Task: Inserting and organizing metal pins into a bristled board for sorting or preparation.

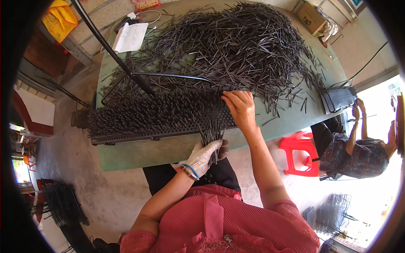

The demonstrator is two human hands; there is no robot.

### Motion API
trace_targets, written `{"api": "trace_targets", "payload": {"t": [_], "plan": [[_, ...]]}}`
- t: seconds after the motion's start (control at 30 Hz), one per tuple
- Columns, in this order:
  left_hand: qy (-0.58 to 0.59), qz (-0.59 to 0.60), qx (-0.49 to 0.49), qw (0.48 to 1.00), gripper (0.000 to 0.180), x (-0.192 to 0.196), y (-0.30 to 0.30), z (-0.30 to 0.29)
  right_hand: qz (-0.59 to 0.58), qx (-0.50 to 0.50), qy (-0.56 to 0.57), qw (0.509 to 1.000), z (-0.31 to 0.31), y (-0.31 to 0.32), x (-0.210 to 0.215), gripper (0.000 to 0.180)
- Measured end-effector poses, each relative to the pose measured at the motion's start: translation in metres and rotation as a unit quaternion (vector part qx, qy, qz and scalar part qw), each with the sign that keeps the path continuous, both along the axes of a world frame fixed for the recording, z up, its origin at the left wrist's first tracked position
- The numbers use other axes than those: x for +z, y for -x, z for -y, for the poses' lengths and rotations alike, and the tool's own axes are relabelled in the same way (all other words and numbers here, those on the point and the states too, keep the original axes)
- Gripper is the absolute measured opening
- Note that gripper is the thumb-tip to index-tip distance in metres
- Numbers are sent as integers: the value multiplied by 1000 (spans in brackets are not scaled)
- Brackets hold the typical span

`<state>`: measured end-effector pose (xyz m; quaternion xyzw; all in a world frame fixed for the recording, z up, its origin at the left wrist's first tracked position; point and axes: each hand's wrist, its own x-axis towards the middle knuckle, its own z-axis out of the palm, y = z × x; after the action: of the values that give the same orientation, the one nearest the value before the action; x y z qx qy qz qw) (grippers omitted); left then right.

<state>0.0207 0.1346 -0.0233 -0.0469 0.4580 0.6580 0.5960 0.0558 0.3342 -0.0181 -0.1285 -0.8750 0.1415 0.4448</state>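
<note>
In a white knitted glove, my left hand (205, 155) is closed round a bundle of thin black sticks (211, 134), held upright just off the near edge of a long perforated black rack (198, 127). Many black sticks (156, 110) stand packed in the rack's holes, while its near right part shows bare holes. My bare right hand (241, 109) is at the rack's right end, fingers bent together with tips at the far right row. Whether a stick sits between those fingertips is too small to make out.
A large heap of loose black sticks (253, 42) covers the far side of the green table (130, 158). A black bar (114, 52) slants across the left. An open notebook (131, 38) lies at the back left. At right, another person (356, 154) works at a smaller rack (339, 98), near a red stool (300, 154).
</note>
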Motion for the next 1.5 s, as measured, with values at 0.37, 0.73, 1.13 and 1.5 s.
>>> {"api": "trace_targets", "payload": {"t": [0.37, 0.73, 1.13, 1.5], "plan": [[-19, -3, -5, 1000, 26, -4, -2, 0, -20, -45, 85, 995, 19, -19, 9, 16], [-43, -50, 14, 998, 24, -3, -10, -10, 187, 72, 550, 810, 42, -63, 15, 27], [-4, -60, -38, 997, 26, -2, -8, -9, 33, 20, 382, 923, -1, -45, 26, 17], [22, -26, -17, 999, 20, -2, -4, -7, 2, 32, 314, 949, -20, -25, 19, 15]]}}
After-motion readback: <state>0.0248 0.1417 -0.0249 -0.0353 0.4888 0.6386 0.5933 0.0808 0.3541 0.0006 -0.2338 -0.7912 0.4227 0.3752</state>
